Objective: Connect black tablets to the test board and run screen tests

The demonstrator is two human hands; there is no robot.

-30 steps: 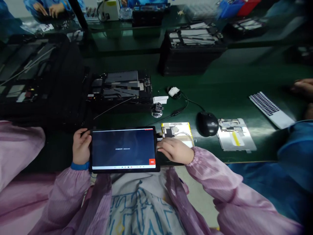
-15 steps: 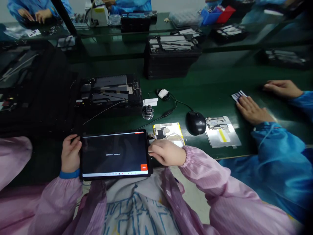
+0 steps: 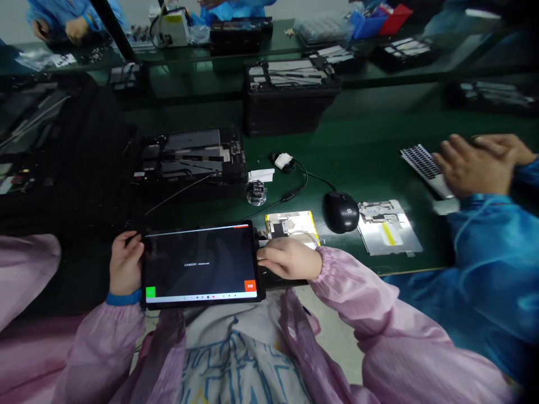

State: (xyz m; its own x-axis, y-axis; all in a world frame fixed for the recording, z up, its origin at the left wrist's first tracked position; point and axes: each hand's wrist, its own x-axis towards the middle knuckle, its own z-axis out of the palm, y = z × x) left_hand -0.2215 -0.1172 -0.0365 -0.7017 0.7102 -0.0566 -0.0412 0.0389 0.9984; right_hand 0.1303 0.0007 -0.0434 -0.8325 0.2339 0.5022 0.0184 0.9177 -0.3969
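Note:
A black tablet, its screen lit with a line of text, a green box at lower left and a red box at lower right, is tilted up in front of my body. My left hand is closed on its left edge, thumb on the front. Against its right edge, the fingers of my right hand are pinched together; what lies between them is too small and covered to make out. Just behind that hand lies a flat silver and yellow part, partly covered, with a thin pale cable looping over it.
A black mouse, a metal plate and a small counter lie on the green bench. Stacks of opened tablet bodies stand behind. A co-worker's hands are beside a keyboard at right.
A green box has appeared at the screen's lower left. My hands keep their hold at the tablet's edges. The co-worker's hands have come together, uncovering more of the keyboard.

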